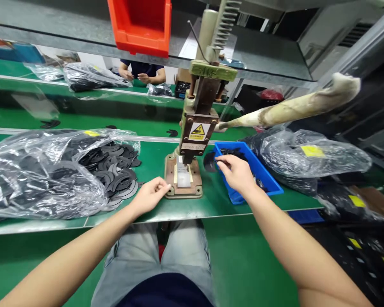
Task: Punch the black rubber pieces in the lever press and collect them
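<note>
A hand press (196,128) stands on the green bench, its base plate (183,179) in front of me. My left hand (150,195) rests at the base plate's left front corner, fingers curled together; nothing shows in them. My right hand (237,171) pinches a flat black curved part (209,162) at the left rim of a blue tray (269,181). Several black flat parts (117,170) spill from a clear plastic bag (35,175) on the left.
The press lever (294,106), wrapped in tape, sticks out to the right. Bagged black parts (310,155) lie right of the tray. A red bin (141,25) sits on the shelf above. Another person's hands (137,76) work at the far bench.
</note>
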Available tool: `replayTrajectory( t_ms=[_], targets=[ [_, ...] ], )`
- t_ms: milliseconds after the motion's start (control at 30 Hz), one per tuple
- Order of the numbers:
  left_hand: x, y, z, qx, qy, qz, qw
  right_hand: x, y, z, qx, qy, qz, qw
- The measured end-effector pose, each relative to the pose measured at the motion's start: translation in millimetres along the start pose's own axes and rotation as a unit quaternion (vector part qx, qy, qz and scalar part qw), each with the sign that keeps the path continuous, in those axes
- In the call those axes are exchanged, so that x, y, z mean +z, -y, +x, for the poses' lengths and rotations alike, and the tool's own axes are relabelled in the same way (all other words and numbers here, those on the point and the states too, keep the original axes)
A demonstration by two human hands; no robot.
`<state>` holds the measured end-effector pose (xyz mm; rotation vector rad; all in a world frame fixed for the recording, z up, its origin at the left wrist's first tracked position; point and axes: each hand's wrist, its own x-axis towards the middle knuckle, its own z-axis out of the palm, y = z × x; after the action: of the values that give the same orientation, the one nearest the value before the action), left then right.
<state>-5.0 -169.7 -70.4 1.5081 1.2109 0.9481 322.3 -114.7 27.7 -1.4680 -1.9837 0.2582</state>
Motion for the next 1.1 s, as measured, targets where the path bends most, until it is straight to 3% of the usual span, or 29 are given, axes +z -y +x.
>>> replayTrajectory(
  t_ms=[100,233,433,567,667,800,1000,1100],
  targets=[
    [-6.4,16,-7,0.002,-0.007,0.031,0.999,15,-17,54,0.035,0.035,-0.038,0.998],
    [-4.4,21,-15,0.016,0.024,0.097,0.995,29,-47,126,0.083,0.064,-0.102,0.989],
    [-3.5,20,-12,0.026,0.032,0.141,0.989,-4,-102,213,0.164,0.058,-0.203,0.963],
    [-6.5,24,-9,0.031,0.028,0.137,0.990,-13,-123,234,0.180,0.060,-0.228,0.955],
    [-7.6,26,-9,0.036,0.023,0.138,0.990,-14,-125,219,0.168,0.071,-0.236,0.954],
    [-7.0,22,-10,0.042,0.028,0.144,0.988,-26,-121,162,0.154,0.119,-0.248,0.949],
    [-2.0,17,-13,0.040,0.054,0.157,0.985,-45,-123,56,0.189,0.335,-0.249,0.889],
    [1.0,17,-15,0.045,0.057,0.170,0.983,-44,-124,25,0.212,0.387,-0.260,0.859]
  ],
)
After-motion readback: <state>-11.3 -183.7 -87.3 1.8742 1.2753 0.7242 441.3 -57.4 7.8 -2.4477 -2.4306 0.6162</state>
